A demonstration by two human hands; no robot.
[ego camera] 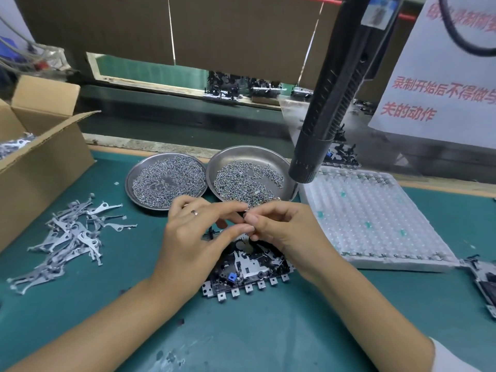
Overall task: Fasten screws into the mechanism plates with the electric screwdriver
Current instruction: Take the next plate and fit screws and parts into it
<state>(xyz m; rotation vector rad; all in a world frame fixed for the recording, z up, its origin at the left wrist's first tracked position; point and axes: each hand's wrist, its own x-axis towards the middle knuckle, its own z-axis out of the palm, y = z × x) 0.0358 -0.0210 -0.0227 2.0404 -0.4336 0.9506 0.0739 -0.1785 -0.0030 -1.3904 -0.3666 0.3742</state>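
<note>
A: What sits at your far left?

B: A cardboard box [40, 154] of grey metal parts, then a loose heap of stamped metal levers [69, 234] on the green mat [241, 339].

A: And in the middle?

B: Two round steel dishes, the left dish [166, 179] and the right dish [252, 174], both strewn with small screws [243, 181]. Just below them your left hand [196, 237] and right hand [279, 229] meet fingertip to fingertip; your fingers are curled and pinch something tiny, too small to name.

A: Where's the mechanism plate?

B: The mechanism plate [247, 275] lies flat under your hands, its long axis running left to right, its row of tabs facing you.

A: The screwdriver?

B: The electric screwdriver [327, 103] hangs to the right, untouched, tilted, its tip pointing down over the right dish's edge. Right of that lies a white foam tray [375, 218].
</note>
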